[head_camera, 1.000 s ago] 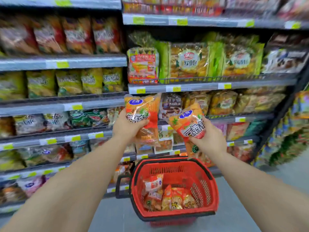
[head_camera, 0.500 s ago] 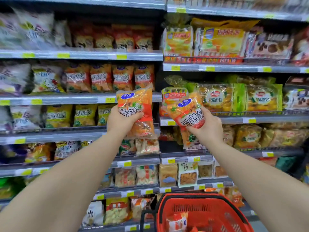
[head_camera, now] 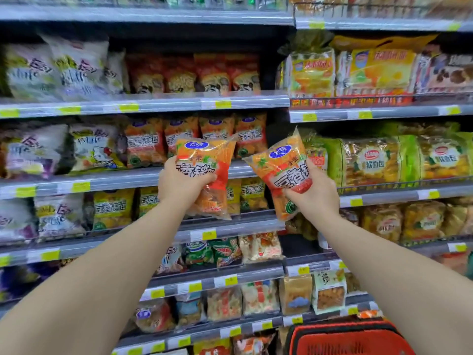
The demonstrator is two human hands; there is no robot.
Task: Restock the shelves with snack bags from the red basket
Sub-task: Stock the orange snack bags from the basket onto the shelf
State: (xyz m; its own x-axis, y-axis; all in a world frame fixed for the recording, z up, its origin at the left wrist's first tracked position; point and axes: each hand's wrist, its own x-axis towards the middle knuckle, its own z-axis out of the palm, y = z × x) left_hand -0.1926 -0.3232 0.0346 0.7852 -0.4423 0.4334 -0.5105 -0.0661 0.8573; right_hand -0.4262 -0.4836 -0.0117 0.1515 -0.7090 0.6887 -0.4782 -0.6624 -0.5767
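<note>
My left hand (head_camera: 179, 184) grips an orange snack bag (head_camera: 204, 166) with a blue oval logo, held upright in front of the shelf. My right hand (head_camera: 313, 194) grips a second, matching orange snack bag (head_camera: 280, 167), tilted left. Both bags hover just in front of a row of identical orange bags (head_camera: 194, 135) standing on the grey shelf (head_camera: 122, 179). Only the rim of the red basket (head_camera: 340, 336) shows at the bottom right; its contents are out of view.
Grey shelves with yellow price tags fill the view. White bags (head_camera: 58, 70) sit upper left, yellow bags (head_camera: 114, 206) below the orange row, and green-edged bread packs (head_camera: 371, 160) on the wire-fronted shelf to the right.
Both hands have raised their bags up toward the row of orange bags. The view has tilted upward, so the basket has slid almost out at the bottom.
</note>
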